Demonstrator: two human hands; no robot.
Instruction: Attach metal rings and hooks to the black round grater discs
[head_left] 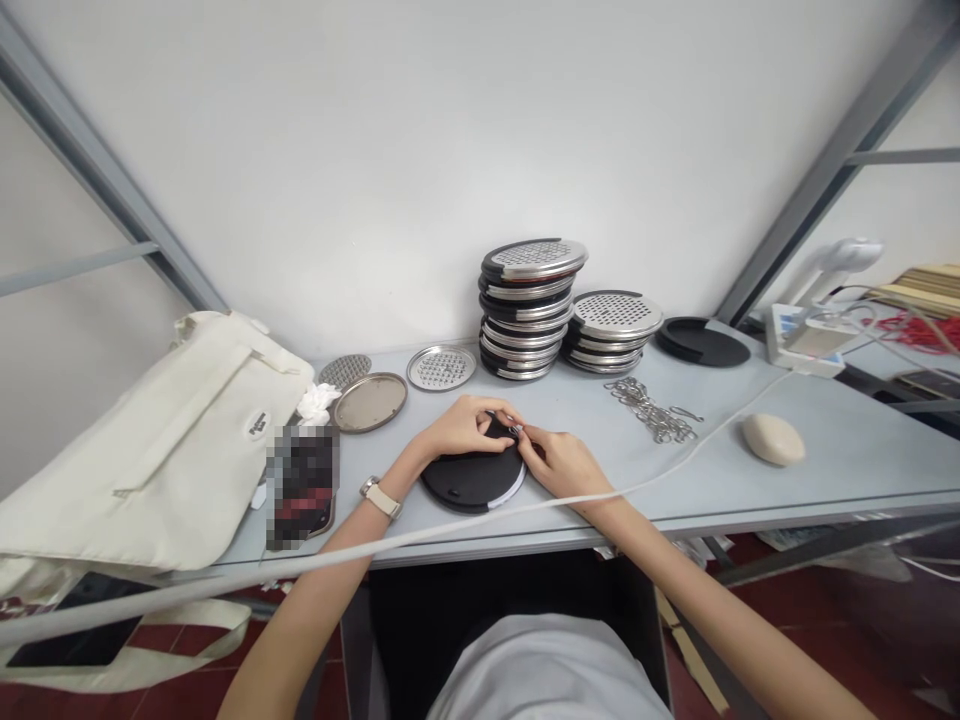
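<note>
A round black disc with a metal rim point(472, 480) lies flat on the grey table point(825, 450) in front of me. My left hand point(461, 425) rests on the disc's far edge with fingers curled in a pinch. My right hand point(559, 460) meets it at the same spot, fingertips pinched on a small metal ring point(516, 430) at the rim. A watch with a pale strap point(380, 497) is on my left wrist.
Two stacks of round metal graters point(529, 310) point(611, 335) stand at the back, with a black lid point(701, 342) to their right. Loose round plates point(369, 402) point(441, 367), a pile of metal rings point(652, 410), a beige oval object point(773, 439), a cream bag point(157, 440) and a white cable point(450, 530) surround me.
</note>
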